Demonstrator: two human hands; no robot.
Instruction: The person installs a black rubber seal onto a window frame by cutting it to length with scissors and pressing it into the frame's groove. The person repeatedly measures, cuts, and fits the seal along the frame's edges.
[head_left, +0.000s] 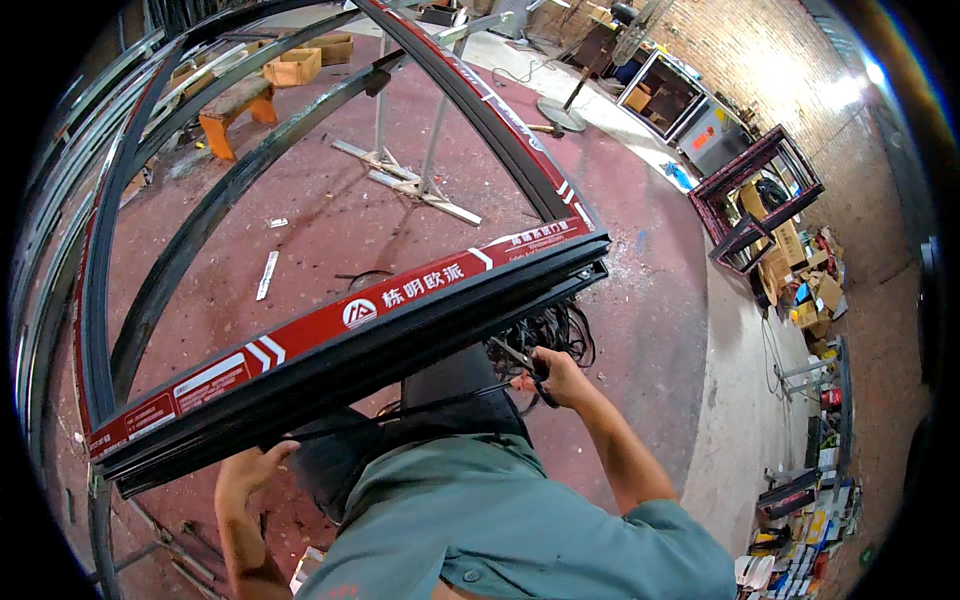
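A window frame of black profiles with red printed film (330,325) stands tilted before me, its near bar crossing above my lap. My right hand (563,382) is closed on black-handled scissors (512,352), their blades pointing up and left toward the frame. A thin black rubber strip (440,400) runs below the bar, from near my left thumb to my right hand. My left hand (248,472) is at the lower left end of the bar, thumb stretched toward the strip; its other fingers are mostly hidden. Behind the scissors lies a tangled heap of black strip (565,335).
Long metal profiles (45,270) crowd the left side. A metal stand (400,175) rises behind the frame, near an orange-legged bench (235,110). To the right are a smaller dark frame (758,200), cardboard boxes (815,290) and a cluttered row of packages (810,530).
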